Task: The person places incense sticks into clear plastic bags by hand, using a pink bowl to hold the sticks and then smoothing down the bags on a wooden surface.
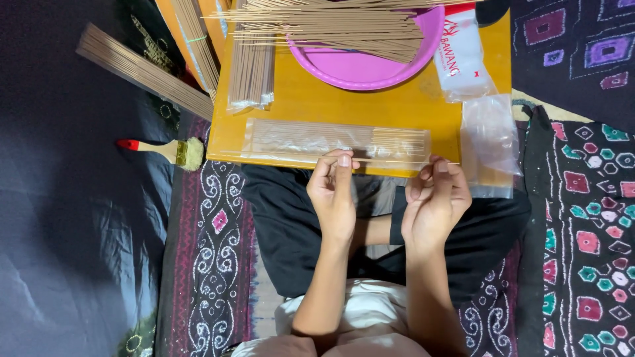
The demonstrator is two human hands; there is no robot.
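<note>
A: What are the hands on right now?

B: The left hand (pixel 333 192) pinches a few thin tan sticks (pixel 397 160) near one end, its grip narrow, thumb against fingertips. The right hand (pixel 435 201) closes lightly on the same sticks further along. They lie level, just at the near edge of the yellow counter (pixel 370 99).

A: And the clear sleeve?

B: The clear plastic sleeve (pixel 317 140) lies flat on the counter just beyond the fingertips, already part filled with sticks towards its right end. I cannot tell which end of it is open.

A: How would you handle sticks this thin?

B: I judge they snap easily, so keep the bundle straight, ends flush, and support it at two places as both hands do here. Squeeze no harder than it takes to stop them fanning out.

A: Anything nearby to watch?

B: The pink plate (pixel 370 66) holds a loose heap of sticks (pixel 331 26) behind the sleeve, and a packed bundle (pixel 251 73) lies to its left. More empty bags (pixel 489 135) sit at the right. A red-handled brush (pixel 165 149) rests on the patterned cloth (pixel 218 218), off the counter's left edge.
</note>
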